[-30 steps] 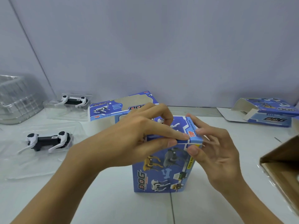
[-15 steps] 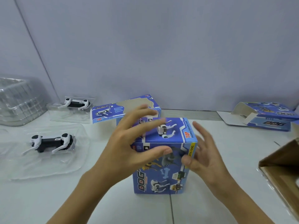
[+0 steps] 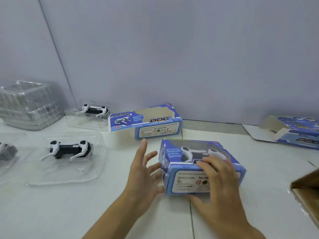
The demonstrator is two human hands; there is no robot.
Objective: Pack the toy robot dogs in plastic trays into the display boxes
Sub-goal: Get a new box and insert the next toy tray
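A blue display box (image 3: 186, 171) lies on its back on the white table, a white and black toy robot dog showing through its window. My right hand (image 3: 215, 180) rests over the box's near top edge, fingers curled onto it. My left hand (image 3: 145, 171) is spread open at the box's left end, fingers straight. An empty display box (image 3: 146, 123) lies behind. A toy dog in a clear tray (image 3: 69, 149) sits to the left, another tray with a dog (image 3: 94, 110) farther back.
A stack of clear plastic trays (image 3: 29, 104) stands at the far left. Part of a third dog (image 3: 6, 150) shows at the left edge. A flattened open box (image 3: 293, 131) lies at the back right. A brown carton corner (image 3: 309, 190) juts in at the right.
The box stood upright with both hands at its top flap; now it lies on its back with the window up. My hands let go briefly, and the right one now rests on it.
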